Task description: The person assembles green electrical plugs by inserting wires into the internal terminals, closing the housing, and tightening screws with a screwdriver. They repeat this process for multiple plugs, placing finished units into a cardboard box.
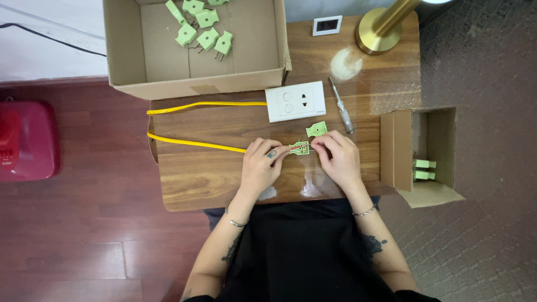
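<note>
Between both hands (302, 159), open plug (300, 147)

On the bench (224, 179) I see my left hand (260, 168) and my right hand (338, 159) side by side near the front edge, with the open plug half (300, 147) between them. The cable (196, 143) runs from this plug to the left. The plug cover (316, 129) lies just behind the plug half. Behind it lies the wall socket (295, 101), and the screwdriver (342, 105) is to the right of the socket. The large box (128, 50) stands at the far left with plugs (204, 25) in it. The small box (403, 148) lies at the right edge, and the lamp base (378, 33) stands at the far right corner.
</note>
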